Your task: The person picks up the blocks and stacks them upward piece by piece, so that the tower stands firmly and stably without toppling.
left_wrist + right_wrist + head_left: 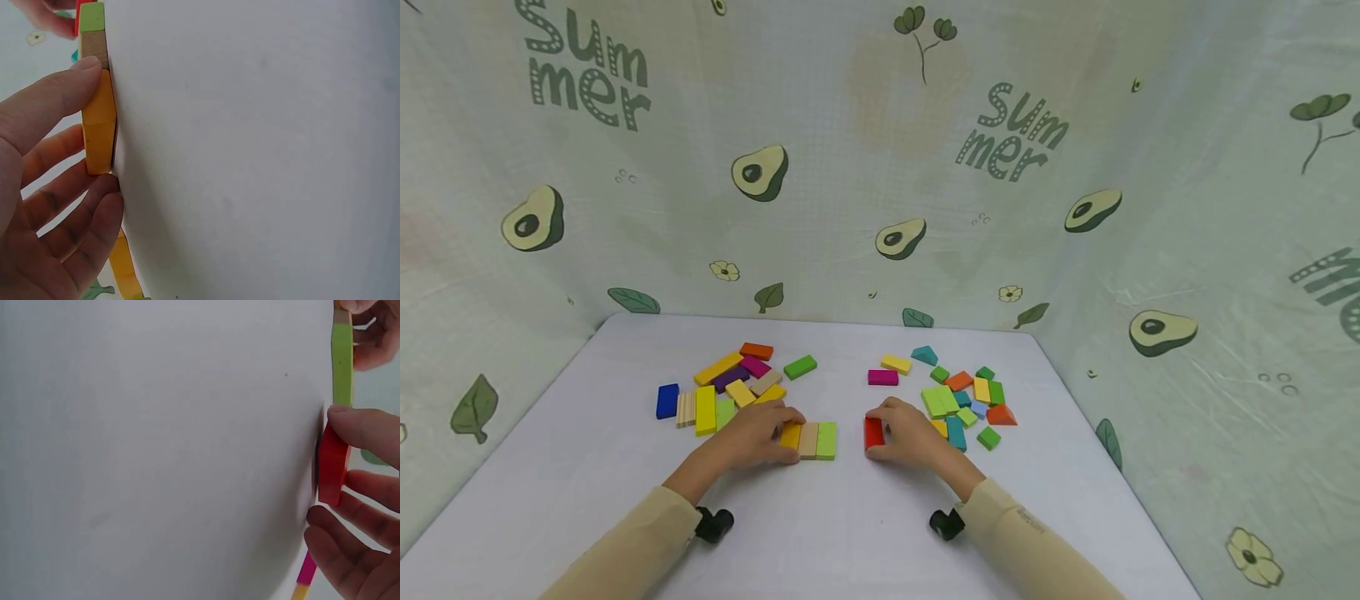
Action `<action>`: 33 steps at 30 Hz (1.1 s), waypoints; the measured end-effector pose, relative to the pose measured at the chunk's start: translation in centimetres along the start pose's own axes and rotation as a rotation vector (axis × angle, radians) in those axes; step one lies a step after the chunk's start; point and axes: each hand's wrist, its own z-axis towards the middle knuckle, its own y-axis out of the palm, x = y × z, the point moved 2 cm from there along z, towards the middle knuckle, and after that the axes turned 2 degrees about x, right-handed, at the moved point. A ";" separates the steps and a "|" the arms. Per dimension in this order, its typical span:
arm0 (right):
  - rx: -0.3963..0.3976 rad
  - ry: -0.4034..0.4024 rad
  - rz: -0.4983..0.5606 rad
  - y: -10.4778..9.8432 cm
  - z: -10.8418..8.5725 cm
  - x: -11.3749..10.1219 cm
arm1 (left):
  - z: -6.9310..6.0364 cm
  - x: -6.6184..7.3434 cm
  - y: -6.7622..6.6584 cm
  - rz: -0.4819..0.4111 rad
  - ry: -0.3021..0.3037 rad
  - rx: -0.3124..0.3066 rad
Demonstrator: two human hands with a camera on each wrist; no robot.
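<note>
My left hand (751, 439) pinches an orange-yellow block (791, 436) between thumb and fingers at the table's middle. Against that block's right side lie a plain wood block (808, 442) and a light green block (827, 442), side by side in a row. Across a short gap to the right, my right hand (912, 437) grips a red block (873, 432), thumb on its near end and fingers at the far end. In the right wrist view the red block (333, 464) appears slightly tilted. The left wrist view shows the orange-yellow block (100, 122) under the thumb.
Beyond my left hand lies a loose group of blocks, among them a blue block (667, 402) and a yellow block (705, 411). Small triangles and blocks, including an orange-red piece (1001, 415), lie right of my right hand. A magenta block (883, 377) sits farther back.
</note>
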 end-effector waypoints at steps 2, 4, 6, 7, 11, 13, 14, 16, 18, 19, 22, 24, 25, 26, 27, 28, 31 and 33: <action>-0.004 0.002 -0.006 0.4 0.3 -0.5 | 0.0 0.1 0.0 0.001 0.003 0.000; -0.010 0.000 -0.005 0.7 0.6 -0.8 | 0.0 0.1 0.0 0.003 -0.002 0.001; -0.012 -0.001 0.009 0.9 0.7 -1.1 | 0.1 0.2 0.0 0.005 -0.002 -0.003; -0.012 0.001 0.020 1.0 0.7 -1.2 | 0.2 0.2 0.0 0.008 -0.002 -0.004; -0.003 0.016 0.069 1.2 0.8 -1.5 | 0.4 0.1 0.1 0.014 0.003 -0.013; 0.001 0.024 0.092 1.4 0.8 -1.6 | 0.4 0.1 0.2 0.014 0.005 -0.013; 0.000 0.024 0.106 1.5 0.8 -1.7 | 0.4 0.0 0.2 0.012 0.006 -0.012; -0.006 0.029 0.132 1.7 0.9 -1.9 | 0.3 0.0 0.2 0.008 0.005 -0.010; -0.013 0.033 0.159 2.0 1.0 -2.1 | 0.3 -0.1 0.2 0.001 0.003 -0.008; -0.016 0.035 0.171 2.1 1.1 -2.2 | 0.3 -0.1 0.2 -0.001 0.002 -0.006; -0.020 0.042 0.197 2.3 1.3 -2.3 | 0.2 -0.1 0.2 -0.008 0.003 -0.002; -0.022 0.041 0.207 2.4 1.5 -2.4 | 0.2 -0.1 0.2 -0.011 0.003 0.005; -0.023 0.039 0.207 2.5 1.6 -2.4 | 0.2 -0.1 0.3 -0.015 0.003 0.007; -0.024 0.037 0.207 2.5 1.7 -2.5 | 0.2 -0.1 0.3 -0.019 0.004 0.009; -0.025 0.035 0.210 2.6 1.7 -2.5 | 0.2 -0.1 0.3 -0.021 0.004 0.010; -0.027 0.036 0.211 2.6 1.8 -2.5 | 0.3 -0.1 0.3 -0.022 0.004 0.012; -0.029 0.037 0.208 2.7 1.8 -2.6 | 0.3 0.0 0.4 -0.028 0.005 0.011; -0.029 0.034 0.208 2.6 1.8 -2.6 | 0.4 0.1 0.4 -0.025 0.004 0.013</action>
